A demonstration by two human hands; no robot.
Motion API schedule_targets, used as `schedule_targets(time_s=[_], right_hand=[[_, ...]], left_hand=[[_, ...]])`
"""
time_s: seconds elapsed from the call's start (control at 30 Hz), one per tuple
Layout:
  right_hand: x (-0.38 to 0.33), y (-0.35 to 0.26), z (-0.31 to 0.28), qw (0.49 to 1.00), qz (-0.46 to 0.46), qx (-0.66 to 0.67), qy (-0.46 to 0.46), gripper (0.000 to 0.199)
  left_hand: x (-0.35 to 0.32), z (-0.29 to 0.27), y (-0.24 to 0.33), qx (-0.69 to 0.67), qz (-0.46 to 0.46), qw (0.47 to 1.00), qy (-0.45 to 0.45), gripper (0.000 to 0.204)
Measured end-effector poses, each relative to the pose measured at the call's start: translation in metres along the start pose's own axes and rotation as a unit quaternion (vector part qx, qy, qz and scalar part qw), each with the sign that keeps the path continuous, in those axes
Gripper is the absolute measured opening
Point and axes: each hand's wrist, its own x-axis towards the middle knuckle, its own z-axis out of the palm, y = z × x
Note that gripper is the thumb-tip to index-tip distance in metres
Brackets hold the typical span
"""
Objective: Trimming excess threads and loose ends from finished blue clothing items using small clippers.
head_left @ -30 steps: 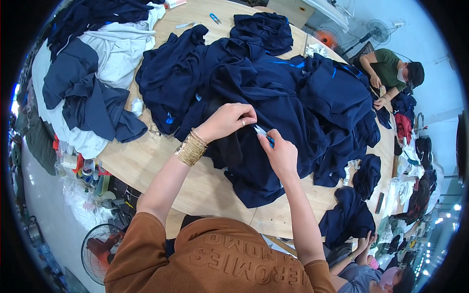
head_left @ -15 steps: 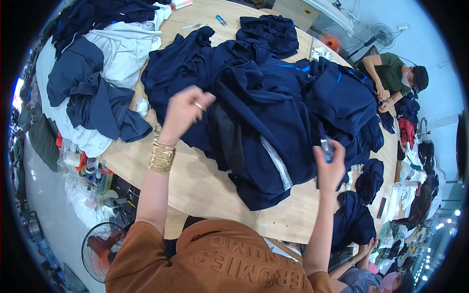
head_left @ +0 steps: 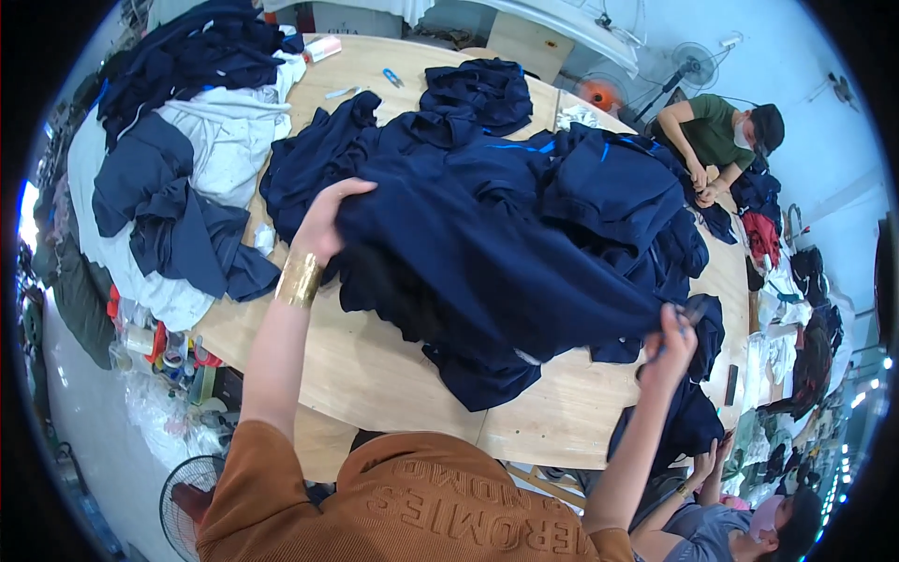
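Observation:
A dark navy garment (head_left: 496,253) is stretched between my two hands above the table, its middle smeared by motion. My left hand (head_left: 330,217) is closed on its left end, with gold bangles around the wrist. Off to the right, my right hand (head_left: 670,348) grips the other end in a closed fist. A small dark tool (head_left: 695,307) pokes out of that fist, too blurred to name. Beneath and behind the stretched cloth lies a heap of navy garments (head_left: 609,192), some with bright blue trim.
Grey and white cloth (head_left: 229,136) is piled at the left. Blue thread snips (head_left: 392,78) lie at the table's far side. A person in green (head_left: 716,140) works at the far right, another person in grey (head_left: 698,529) at the lower right. A fan (head_left: 187,492) stands lower left.
My left hand has closed on the garment, and the right hand has moved right and drawn the cloth out taut. The silvery strip on the garment is now mostly hidden.

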Motion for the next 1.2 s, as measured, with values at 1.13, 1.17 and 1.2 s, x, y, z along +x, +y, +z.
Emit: schedule_targets(time_s=[1.13,1.17,1.2], right_hand=[[0.002,0.112,-0.093,0.939,-0.018,-0.324,-0.115,0.019],[0.004,0.111,-0.093,0.927,-0.049,-0.353,-0.118,0.017],[0.007,0.107,-0.092,0.913,-0.080,-0.382,-0.121,0.016]], left_hand=[[-0.079,-0.049,-0.095,0.500,0.037,0.859,0.104,0.055],[-0.077,-0.046,-0.097,0.499,0.036,0.859,0.105,0.055],[-0.073,-0.042,-0.098,0.475,0.040,0.871,0.119,0.054]])
